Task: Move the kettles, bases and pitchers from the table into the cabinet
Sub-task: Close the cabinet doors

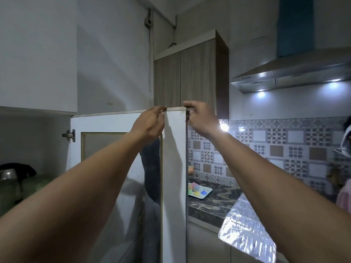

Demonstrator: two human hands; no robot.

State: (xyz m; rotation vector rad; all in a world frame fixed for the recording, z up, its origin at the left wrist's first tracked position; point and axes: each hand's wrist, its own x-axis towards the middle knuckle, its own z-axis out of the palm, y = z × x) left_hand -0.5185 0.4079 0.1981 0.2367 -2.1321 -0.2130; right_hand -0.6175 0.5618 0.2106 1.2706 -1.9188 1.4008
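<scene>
A white cabinet door [174, 168] with a glass pane stands swung open in front of me. My left hand [150, 123] pinches its top edge, fingers curled over the rim. My right hand [201, 118] grips the door's upper right corner, thumb and fingers curled round it. Inside the open cabinet [34, 141] at the left, a steel kettle with a dark handle [11, 172] sits beside a greenish pitcher [36, 184], both dim and partly cut off. No table shows.
A wooden wall cabinet [190, 73] hangs behind the door. A steel range hood [294, 74] with lights is at right. The dark marble counter [210, 204] holds a small tray of coloured pieces [199, 191] and a foil sheet [247, 228]. Another person's pink sleeve [344, 196] stands at the far right.
</scene>
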